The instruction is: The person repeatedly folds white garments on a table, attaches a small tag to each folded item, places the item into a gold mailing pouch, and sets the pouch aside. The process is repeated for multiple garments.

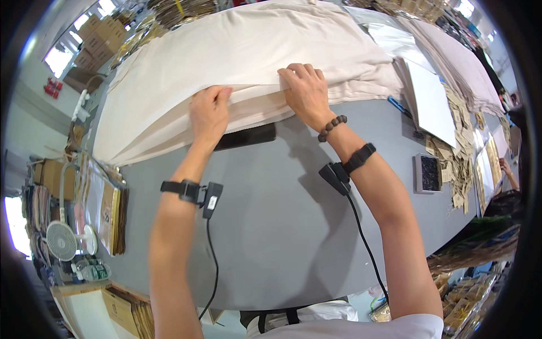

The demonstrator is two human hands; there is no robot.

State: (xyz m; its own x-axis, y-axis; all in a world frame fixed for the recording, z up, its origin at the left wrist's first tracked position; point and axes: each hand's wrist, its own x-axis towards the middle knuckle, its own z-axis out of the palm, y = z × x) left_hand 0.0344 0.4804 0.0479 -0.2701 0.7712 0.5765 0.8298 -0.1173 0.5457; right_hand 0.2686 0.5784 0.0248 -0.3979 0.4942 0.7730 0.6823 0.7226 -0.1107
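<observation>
A broad stack of cream fabric (254, 45) lies across the far half of the grey table. My left hand (209, 113) pinches the near edge of its top layer, thumb against fingers. Further right, my right hand (307, 93) has its fingers curled over the same edge. Between the hands that edge is lifted a little, with folded layers showing beneath. Just in front of the stack, by my left wrist, a flat black phone-like slab (248, 137) lies partly hidden by the left hand. Straps with small black cabled devices circle both forearms.
The grey table (271, 226) spreads before me. On its right are white boards (430, 104), a blue pen (399, 105), a small box of black bits (428, 173) and many brown tags (463, 147). Packaged goods (116, 214) and a fan (62, 240) stand left. Another person's hand (504, 165) shows far right.
</observation>
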